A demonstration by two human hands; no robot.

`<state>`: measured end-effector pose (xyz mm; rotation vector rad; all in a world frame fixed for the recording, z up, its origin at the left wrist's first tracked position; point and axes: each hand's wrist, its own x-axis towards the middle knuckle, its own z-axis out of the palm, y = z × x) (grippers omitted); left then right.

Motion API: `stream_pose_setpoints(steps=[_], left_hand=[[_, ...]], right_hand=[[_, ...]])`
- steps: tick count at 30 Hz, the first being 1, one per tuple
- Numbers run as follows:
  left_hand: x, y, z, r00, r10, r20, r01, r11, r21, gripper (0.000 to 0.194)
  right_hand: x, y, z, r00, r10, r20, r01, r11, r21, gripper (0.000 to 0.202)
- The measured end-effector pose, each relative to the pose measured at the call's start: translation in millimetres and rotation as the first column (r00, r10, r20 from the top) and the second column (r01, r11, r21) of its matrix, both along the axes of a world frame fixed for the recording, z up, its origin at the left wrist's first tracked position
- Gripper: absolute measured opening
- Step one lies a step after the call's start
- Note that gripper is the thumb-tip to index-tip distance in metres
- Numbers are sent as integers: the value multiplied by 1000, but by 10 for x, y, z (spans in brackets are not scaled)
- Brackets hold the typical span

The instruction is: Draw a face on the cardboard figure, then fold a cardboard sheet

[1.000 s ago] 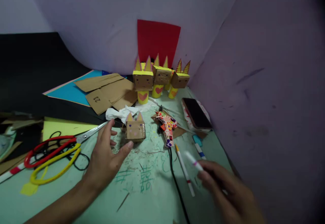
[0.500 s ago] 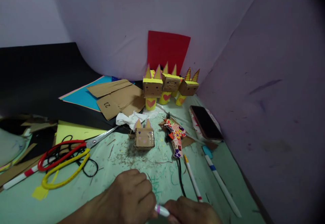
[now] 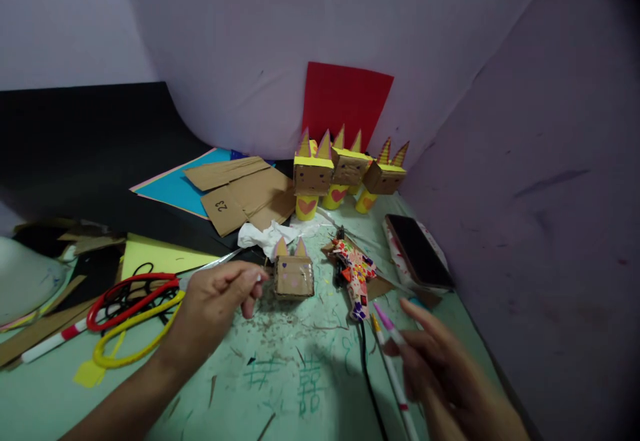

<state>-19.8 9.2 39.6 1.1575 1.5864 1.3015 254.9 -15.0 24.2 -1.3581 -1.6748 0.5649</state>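
My left hand (image 3: 223,298) is pinched shut beside a small cardboard box head (image 3: 294,280), which has two pointed ears and a drawn face. A tiny white bit shows at its fingertips, too small to name. On the right, my right hand (image 3: 440,368), partly blurred, grips a marker (image 3: 387,321) whose pink-purple end points up and away from me. Below that marker lies an orange-tipped white marker (image 3: 395,374). A glue gun (image 3: 356,274) covered in colourful patterned wrap lies between the box head and my right hand, its black cord trailing toward me.
Several box-headed yellow figures (image 3: 314,178) stand at the back before a red sheet (image 3: 345,104). Scissors (image 3: 133,301) with red and yellow handles lie left, near cut cardboard (image 3: 245,194) and crumpled white tissue (image 3: 265,236). A phone (image 3: 419,249) rests at right, by the wall.
My hands, close together at a white marker before, have parted. The left moved forward to beside the box head; the right moved right and forward with the marker. The view shifted slightly.
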Motion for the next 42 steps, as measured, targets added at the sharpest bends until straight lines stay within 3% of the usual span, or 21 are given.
stream_pose_setpoints(steps=[2, 4, 8, 13, 18, 23, 28, 32, 37, 39, 42], left_hand=[[4, 77, -54, 964, 95, 249, -70, 992, -108, 20], [-3, 138, -135, 914, 176, 367, -115, 977, -181, 19], [9, 202, -262, 910, 160, 382, -47, 956, -288, 20], [150, 203, -308, 921, 16, 389, 140, 918, -370, 48], [145, 186, -357, 891, -212, 402, 344, 893, -291, 58], [120, 177, -423, 793, -208, 572, 369, 912, -180, 68], [174, 131, -373, 699, -292, 653, 450, 889, -84, 56], [147, 118, -361, 697, -270, 664, 411, 909, -61, 50], [127, 98, -377, 676, -281, 681, 432, 900, -57, 49], [160, 74, -358, 655, -305, 692, 469, 881, -56, 50], [220, 38, -321, 651, -322, 688, 500, 863, -69, 52]], right_hand=[[-120, 98, 50, 991, 95, -97, -97, 995, -19, 28], [-281, 219, 64, 972, 164, -168, -171, 985, -30, 21], [-628, 445, -83, 980, 109, -167, -137, 977, -165, 27], [-874, 514, -383, 978, 139, -156, -171, 962, -215, 46], [-856, 485, -358, 951, 100, -292, -179, 949, -259, 43], [-840, 430, -277, 941, 64, -333, -150, 960, -238, 36], [-872, 378, -362, 918, 81, -389, -176, 961, -214, 35], [-761, 429, -302, 812, 34, -583, -248, 924, -290, 35], [-485, 552, -5, 425, 52, -904, -402, 905, -137, 46], [-432, 556, 58, 395, 84, -915, -414, 905, -96, 43], [-435, 504, 8, 458, 132, -879, -374, 926, -56, 27]])
